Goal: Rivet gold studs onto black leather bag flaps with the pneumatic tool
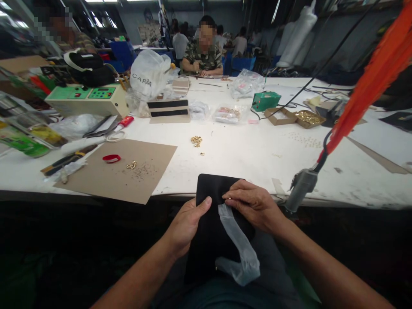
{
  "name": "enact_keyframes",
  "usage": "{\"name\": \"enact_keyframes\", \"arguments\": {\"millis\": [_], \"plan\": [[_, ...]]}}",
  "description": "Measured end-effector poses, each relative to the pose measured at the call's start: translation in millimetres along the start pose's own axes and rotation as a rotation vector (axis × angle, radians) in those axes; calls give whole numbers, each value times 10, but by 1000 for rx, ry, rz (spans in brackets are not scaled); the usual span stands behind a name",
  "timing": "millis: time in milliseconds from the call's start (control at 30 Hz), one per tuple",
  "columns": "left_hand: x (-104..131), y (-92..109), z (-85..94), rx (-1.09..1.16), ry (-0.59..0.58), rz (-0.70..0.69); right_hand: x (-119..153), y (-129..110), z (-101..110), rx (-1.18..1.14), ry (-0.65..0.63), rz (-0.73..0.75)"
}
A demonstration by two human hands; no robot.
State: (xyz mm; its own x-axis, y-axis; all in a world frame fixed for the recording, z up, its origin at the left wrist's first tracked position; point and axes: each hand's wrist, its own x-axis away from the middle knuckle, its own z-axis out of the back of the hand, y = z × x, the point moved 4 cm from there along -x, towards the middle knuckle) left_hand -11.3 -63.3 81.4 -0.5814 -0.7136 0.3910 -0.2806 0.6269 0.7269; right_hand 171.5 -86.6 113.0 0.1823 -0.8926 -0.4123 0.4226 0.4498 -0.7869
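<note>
A flat black panel with rounded corners (207, 231), perhaps leather or fabric, lies tilted over my lap, its top against the table edge. My left hand (188, 221) grips it by the left side, thumb on top. My right hand (249, 201) is closed in a pinch above the panel, with a tiny gold-coloured metal piece (229, 198) showing at the fingertips. From just below those fingers a strip wrapped in clear plastic (236, 236) runs down the panel and bends back to the left. What lies under the right fingers is hidden.
Small gold fittings (196, 140) lie mid-table. Left, brown cardboard (154, 161) bears a red ring (111, 159), with pliers (69, 161) beside it. A grey tool (301, 189) on an orange-wrapped cord hangs close by my right arm. A co-worker (203, 51) sits opposite.
</note>
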Motion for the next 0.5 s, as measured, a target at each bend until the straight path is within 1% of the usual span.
{"name": "enact_keyframes", "arguments": {"millis": [33, 67, 100, 133, 167, 200, 233, 267, 300, 333, 433, 467, 500], "plan": [[-7, 0, 15, -9, -3, 18, -38, 9, 9, -34, -85, -29], [-17, 2, 27, -8, -6, 32, -75, 24, 18, -63, -141, -62], [-27, 6, 35, 5, -7, 40, -109, 48, 35, -78, -143, -101], [-38, 12, 40, 27, -9, 46, -135, 85, 64, -71, -82, -149], [-49, 20, 43, 54, -9, 49, -144, 133, 103, -44, 34, -204], [-60, 30, 44, 80, -10, 50, -128, 186, 143, -2, 180, -263], [-72, 42, 47, 102, -9, 52, -84, 240, 171, 42, 320, -325], [-86, 54, 54, 121, -6, 57, -19, 297, 177, 65, 423, -389], [-103, 68, 67, 138, 5, 63, 56, 355, 155, 46, 470, -452], [-126, 82, 90, 156, 26, 69, 133, 413, 104, -23, 458, -510], [-209, 94, 192, 218, 134, 109, 341, 540, -123, -397, 284, -677], [-235, 82, 222, 236, 162, 119, 386, 560, -183, -515, 262, -720], [-255, 63, 244, 244, 175, 117, 409, 575, -221, -610, 272, -753]]}}
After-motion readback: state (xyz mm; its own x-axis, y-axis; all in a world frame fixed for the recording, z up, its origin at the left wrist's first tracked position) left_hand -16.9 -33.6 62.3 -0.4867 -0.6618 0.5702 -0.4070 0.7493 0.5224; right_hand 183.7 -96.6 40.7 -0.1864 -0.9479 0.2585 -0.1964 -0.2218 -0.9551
